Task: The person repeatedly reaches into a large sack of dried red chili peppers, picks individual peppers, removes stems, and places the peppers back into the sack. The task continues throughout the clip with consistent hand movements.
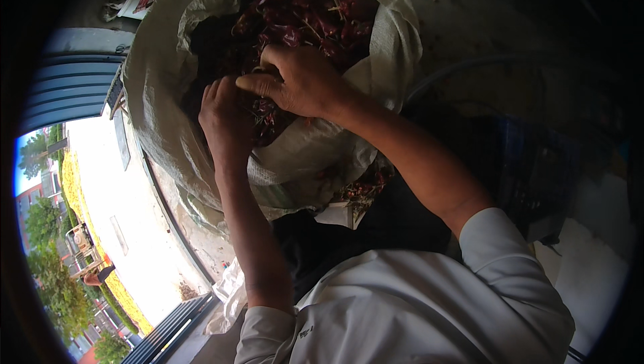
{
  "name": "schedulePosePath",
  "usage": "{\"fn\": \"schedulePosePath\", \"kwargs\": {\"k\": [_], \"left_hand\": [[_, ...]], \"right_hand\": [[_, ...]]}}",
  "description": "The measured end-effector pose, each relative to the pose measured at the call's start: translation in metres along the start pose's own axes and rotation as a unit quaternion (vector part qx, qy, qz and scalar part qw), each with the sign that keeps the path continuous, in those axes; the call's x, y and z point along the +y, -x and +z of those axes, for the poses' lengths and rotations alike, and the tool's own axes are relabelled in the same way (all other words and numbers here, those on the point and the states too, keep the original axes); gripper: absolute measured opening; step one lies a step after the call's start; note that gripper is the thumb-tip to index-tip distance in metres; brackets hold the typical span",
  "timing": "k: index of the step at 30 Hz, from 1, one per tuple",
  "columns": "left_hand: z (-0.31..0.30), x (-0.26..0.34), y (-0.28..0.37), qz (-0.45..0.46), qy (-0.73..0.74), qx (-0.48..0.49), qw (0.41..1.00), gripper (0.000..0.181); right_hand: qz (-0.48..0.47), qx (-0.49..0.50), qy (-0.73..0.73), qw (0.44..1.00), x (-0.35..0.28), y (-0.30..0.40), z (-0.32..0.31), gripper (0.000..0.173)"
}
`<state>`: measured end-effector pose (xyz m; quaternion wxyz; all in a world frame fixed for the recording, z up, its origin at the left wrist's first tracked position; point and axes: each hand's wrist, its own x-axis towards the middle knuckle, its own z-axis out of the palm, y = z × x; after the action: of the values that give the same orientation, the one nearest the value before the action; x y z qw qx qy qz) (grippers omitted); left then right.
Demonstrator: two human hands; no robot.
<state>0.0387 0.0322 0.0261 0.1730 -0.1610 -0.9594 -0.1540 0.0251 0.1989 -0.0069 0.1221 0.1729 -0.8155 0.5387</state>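
A large woven plastic sack stands before me, its rim rolled outward, with dried red chili peppers inside. Over its mouth my left hand is bent with its fingers curled; whether it holds anything is hidden. Beside it, close to its fingertips, is my right hand, thumb and forefinger bent towards each other around something small, perhaps a pepper stem, too unclear to name. Stems and small bits of pepper show just below the two hands.
Below the sack, a light-coloured box stands near more red peppers and stems. Crumpled white plastic lies at lower left. Left is an opening with blue slatted doors; outside are a person, a vehicle and a yellow strip of material.
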Motion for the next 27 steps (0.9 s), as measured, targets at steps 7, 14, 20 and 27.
{"fn": "schedulePosePath", "kwargs": {"k": [7, 14, 20, 27], "left_hand": [[-0.004, 0.002, 0.017, 0.027, 0.124, 0.013, 0.992, 0.016], [-0.008, 0.001, 0.018, -0.121, 0.396, 0.046, 0.909, 0.037], [-0.007, 0.015, 0.014, -0.165, 0.35, -0.083, 0.918, 0.045], [-0.004, 0.015, 0.007, 0.04, 0.144, 0.026, 0.988, 0.042]], "right_hand": [[-0.051, 0.003, 0.089, 0.995, 0.007, 0.002, 0.002, 0.038], [-0.067, 0.015, 0.068, 0.995, 0.008, 0.001, 0.009, 0.03], [-0.05, 0.028, -0.02, 0.998, 0.004, 0.001, 0.006, 0.031], [-0.019, -0.032, -0.107, 0.994, -0.007, 0.001, -0.013, 0.043]]}}
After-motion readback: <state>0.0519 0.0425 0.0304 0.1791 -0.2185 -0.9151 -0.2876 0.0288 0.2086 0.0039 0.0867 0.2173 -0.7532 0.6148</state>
